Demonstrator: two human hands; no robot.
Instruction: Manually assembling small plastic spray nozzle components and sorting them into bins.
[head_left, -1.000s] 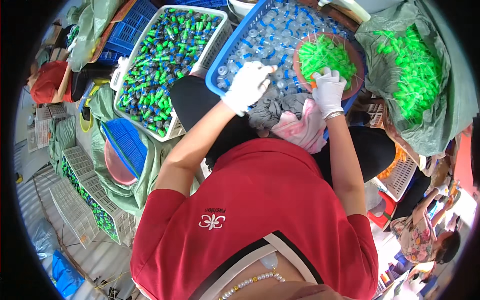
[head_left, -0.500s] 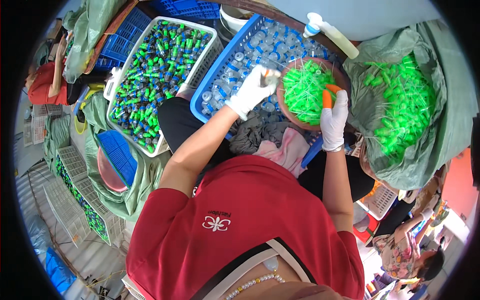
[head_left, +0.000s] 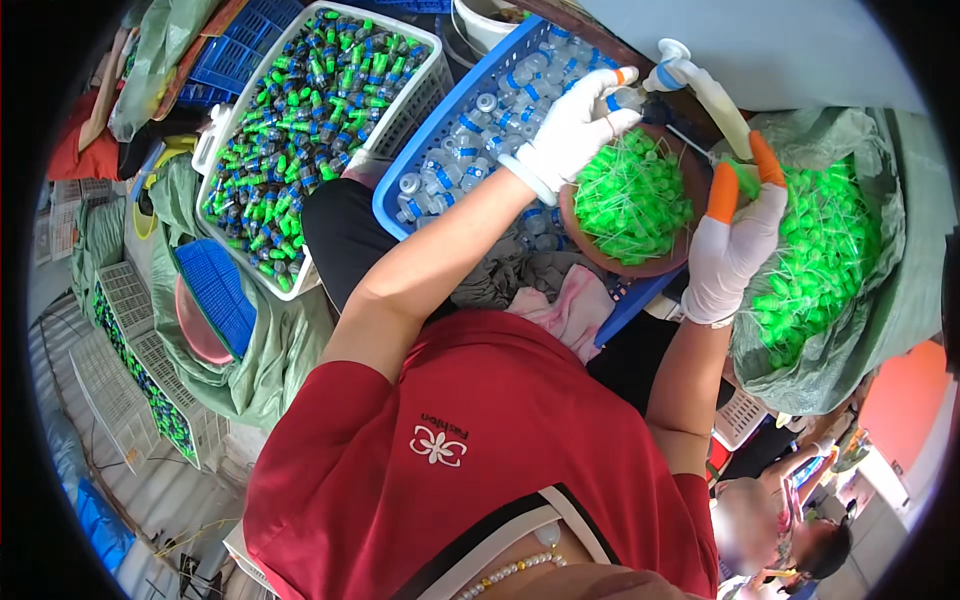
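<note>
My left hand (head_left: 570, 130), in a white glove with an orange fingertip cover, pinches a small clear plastic bottle (head_left: 627, 99) above the bowl's far left rim. The bottle is right beside a translucent plastic piece (head_left: 710, 100) with a white round end and a yellowish lower part. My right hand (head_left: 738, 235), gloved, with two orange finger covers, grips a green cap (head_left: 746, 178). A thin tube from that cap points up and left. Between the hands, a brownish bowl (head_left: 572, 222) carries a heap of green caps with thin clear tubes (head_left: 635, 200).
At the left, a white crate (head_left: 436, 62) contains many dark bottles with green caps. A blue basket (head_left: 392, 165) of clear bottles stands ahead. To the right, a green sack (head_left: 850, 365) is filled with more green caps. A co-worker (head_left: 800, 545) sits at the lower right.
My left hand has moved right and away from me, and a clear bottle now shows in it. My right hand has left the bowl's rim and moved right, with a green cap in its fingers.
</note>
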